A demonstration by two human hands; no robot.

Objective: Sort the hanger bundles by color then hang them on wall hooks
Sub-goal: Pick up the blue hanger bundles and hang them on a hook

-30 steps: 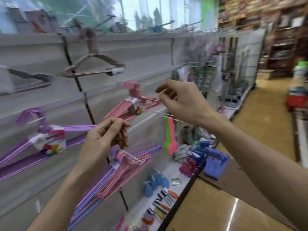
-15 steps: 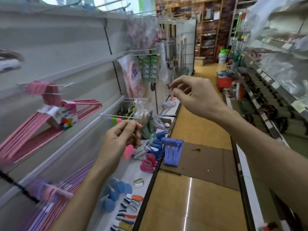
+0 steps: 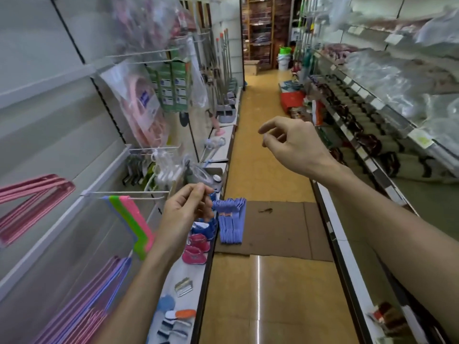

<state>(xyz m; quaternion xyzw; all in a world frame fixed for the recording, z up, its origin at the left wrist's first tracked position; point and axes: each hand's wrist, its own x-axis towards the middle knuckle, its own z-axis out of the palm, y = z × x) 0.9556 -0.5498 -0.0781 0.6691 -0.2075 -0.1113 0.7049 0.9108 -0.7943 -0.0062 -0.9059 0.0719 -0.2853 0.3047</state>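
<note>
We see our left hand (image 3: 185,209) raised in front of the left shelving, close to the free tip of a white wall hook (image 3: 126,192) that juts out from the panel; its fingers are curled in with the thumb against the fingertips, a closed grip, but we cannot tell whether it pinches the hook's tip or anything else, since nothing shows clearly between the fingers. Our right hand (image 3: 291,142) hangs in the air over the aisle, well apart from every shelf, its fingers loosely bent and spread, a released grip that holds nothing. On the hook by the left hand hang flat blue, green and pink hangers (image 3: 133,223), side by side. Further left, at the edge of view, a pink hanger bundle (image 3: 29,199) hangs against the wall panel, and below it, nearer to us, a bundle of pink and purple hangers (image 3: 94,296) slants down along the wall. A blue hanger bundle (image 3: 231,220) stands on the flattened cardboard (image 3: 278,229) spread on the aisle floor, just beside the edge of the low shelf (image 3: 182,274) on the left. On that shelf lie small pink shoes (image 3: 196,247) and blue shoes (image 3: 203,228), just right of the left wrist.
</note>
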